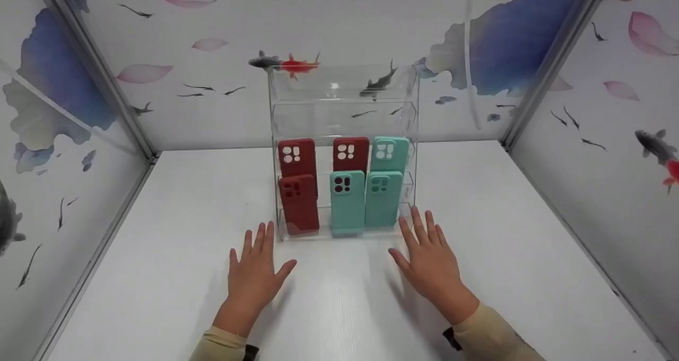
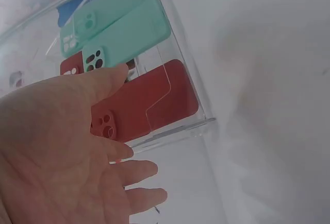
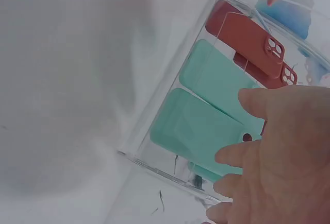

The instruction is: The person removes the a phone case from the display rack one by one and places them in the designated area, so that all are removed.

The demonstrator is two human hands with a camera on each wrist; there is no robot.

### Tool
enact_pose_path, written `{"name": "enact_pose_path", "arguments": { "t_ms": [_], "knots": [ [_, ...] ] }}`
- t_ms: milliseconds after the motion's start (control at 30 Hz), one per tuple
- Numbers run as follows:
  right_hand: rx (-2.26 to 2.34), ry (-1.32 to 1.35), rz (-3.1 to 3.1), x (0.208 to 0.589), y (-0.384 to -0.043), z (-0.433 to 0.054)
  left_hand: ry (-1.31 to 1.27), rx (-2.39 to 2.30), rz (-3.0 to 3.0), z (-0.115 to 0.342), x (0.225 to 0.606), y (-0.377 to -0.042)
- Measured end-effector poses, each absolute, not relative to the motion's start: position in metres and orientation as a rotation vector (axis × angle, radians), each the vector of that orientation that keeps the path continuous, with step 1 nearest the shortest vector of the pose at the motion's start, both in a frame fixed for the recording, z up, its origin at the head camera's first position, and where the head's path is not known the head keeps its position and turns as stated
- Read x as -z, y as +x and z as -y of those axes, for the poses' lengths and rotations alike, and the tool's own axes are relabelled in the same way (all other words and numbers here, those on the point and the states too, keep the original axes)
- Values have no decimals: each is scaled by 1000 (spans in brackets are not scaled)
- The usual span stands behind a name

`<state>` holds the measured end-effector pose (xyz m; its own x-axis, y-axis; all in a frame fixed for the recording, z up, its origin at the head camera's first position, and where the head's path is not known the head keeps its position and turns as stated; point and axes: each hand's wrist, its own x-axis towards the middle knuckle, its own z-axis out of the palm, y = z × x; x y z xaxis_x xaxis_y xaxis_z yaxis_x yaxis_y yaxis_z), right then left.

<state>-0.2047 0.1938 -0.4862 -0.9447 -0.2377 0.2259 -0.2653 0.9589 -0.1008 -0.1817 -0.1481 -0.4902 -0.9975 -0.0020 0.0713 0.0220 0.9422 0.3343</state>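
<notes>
A clear acrylic tiered rack (image 1: 339, 120) stands on the white table, holding phone cases in its two lowest tiers. In the bottom tier are a dark red phone case (image 1: 301, 210) at left and two mint green phone cases (image 1: 347, 207) towards the right. Behind them, one tier up, stand two red cases (image 1: 350, 151) and a mint one (image 1: 391, 151). My left hand (image 1: 253, 279) is just before the rack's front left corner, fingers spread and holding nothing. By the front right corner, my right hand (image 1: 432, 265) has its fingers extended, likewise holding nothing.
White panels printed with fish, petals and blue shapes enclose the white table (image 1: 175, 202) at the back and sides. Metal posts (image 1: 557, 59) stand at the back corners. The rack's upper tiers rise behind the cases.
</notes>
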Motion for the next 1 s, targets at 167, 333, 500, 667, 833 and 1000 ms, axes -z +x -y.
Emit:
{"name": "enact_pose_path", "arguments": {
  "t_ms": [167, 333, 500, 667, 833, 1000],
  "knots": [
    [-281, 286, 2909, 470, -217, -194, 35, 569, 3039, 158, 487, -191],
    [-341, 277, 2812, 451, -236, -195, 27, 610, 3009, 168, 482, -206],
    [-429, 347, 2636, 442, -260, -197, -6, 796, 3023, 174, 483, -223],
    [-594, 376, 2547, 433, -282, -198, -74, 1069, 2928, 176, 487, -241],
    [-723, 381, 2542, 427, -298, -198, -143, 1338, 2788, 176, 490, -254],
    [-817, 397, 2554, 429, -306, -199, -120, 1489, 2724, 178, 496, -262]
  ]
}}
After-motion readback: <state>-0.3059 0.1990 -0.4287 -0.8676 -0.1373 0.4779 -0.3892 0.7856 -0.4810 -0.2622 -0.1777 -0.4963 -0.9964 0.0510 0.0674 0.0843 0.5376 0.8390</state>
